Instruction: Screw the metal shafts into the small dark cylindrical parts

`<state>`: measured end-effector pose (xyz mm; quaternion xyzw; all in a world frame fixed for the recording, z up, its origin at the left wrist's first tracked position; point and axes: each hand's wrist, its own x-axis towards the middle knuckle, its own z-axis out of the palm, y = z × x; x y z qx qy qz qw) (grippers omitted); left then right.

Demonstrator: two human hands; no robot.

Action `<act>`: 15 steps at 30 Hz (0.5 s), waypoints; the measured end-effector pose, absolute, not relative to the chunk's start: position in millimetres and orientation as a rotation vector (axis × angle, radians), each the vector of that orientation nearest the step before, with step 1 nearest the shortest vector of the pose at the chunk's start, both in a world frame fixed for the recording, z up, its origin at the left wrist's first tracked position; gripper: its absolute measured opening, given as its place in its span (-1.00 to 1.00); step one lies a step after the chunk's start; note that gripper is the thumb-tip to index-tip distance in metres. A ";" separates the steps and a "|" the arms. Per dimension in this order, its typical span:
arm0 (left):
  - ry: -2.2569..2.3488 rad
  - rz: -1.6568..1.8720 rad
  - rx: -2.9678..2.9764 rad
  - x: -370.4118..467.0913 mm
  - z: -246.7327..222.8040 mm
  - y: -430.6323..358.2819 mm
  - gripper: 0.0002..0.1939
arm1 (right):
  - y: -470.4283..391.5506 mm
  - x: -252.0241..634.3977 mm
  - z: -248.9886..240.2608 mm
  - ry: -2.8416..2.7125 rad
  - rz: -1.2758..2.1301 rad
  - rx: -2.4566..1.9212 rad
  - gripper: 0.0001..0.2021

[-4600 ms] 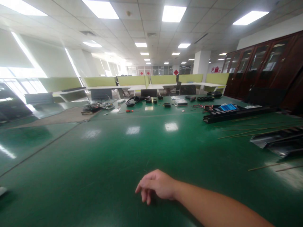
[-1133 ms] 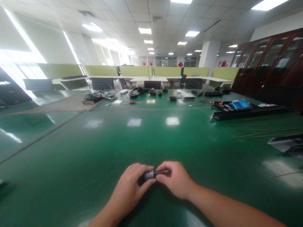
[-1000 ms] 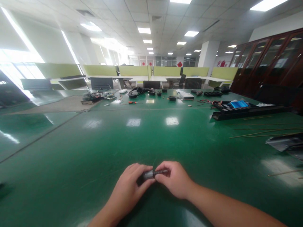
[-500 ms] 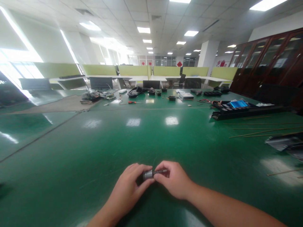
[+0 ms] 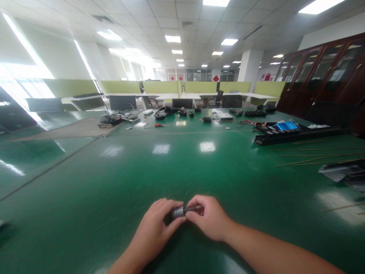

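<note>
while both hands are together at six o'clock, the left hand [image 5: 154, 220] has thumb and fingers curled around a metal cylinder [image 5: 178, 212], its far end hidden in the grip. right hand [image 5: 212, 217] is pinching a thin ridged rod [image 5: 192, 208] between thumb and fingers. rod sits at the cylinder's three o'clock end, roughly in line with it, tip partly covered by the fingers; can't tell how the two join. both lie sideways low over the green bench [image 5: 142, 171]; can't tell if they touch it.

clock from the hands: orange-handled screwdriver [image 5: 162, 125] near twelve, well apart. pile of parts [image 5: 116, 118] between ten and eleven, at the edge of a brown sheet [image 5: 76, 128]. white box [image 5: 224, 117] at one, black box [image 5: 207, 120] just beside it. long black rail [image 5: 302, 136] at two, blue packet [image 5: 287, 125] behind. thin sticks [image 5: 318, 164] between two and three.
</note>
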<state>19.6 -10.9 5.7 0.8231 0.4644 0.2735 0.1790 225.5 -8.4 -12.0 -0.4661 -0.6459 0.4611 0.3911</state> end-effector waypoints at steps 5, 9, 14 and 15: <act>1.311 0.782 2.350 18.7 4.9 -11.3 -0.77 | -9.4 225.5 -10.2 -1.647 1.170 -1.172 -0.92; 1.320 0.799 2.392 17.8 5.8 -11.3 -0.76 | -8.8 225.5 -11.1 -1.632 1.180 -1.165 -0.92; 1.311 0.796 2.419 16.6 6.3 -10.4 -0.78 | -7.0 225.7 -13.7 -1.620 1.189 -1.157 -0.92; 1.310 0.799 2.428 16.3 6.1 -10.1 -0.78 | -7.1 225.8 -14.1 -1.616 1.194 -1.154 -0.92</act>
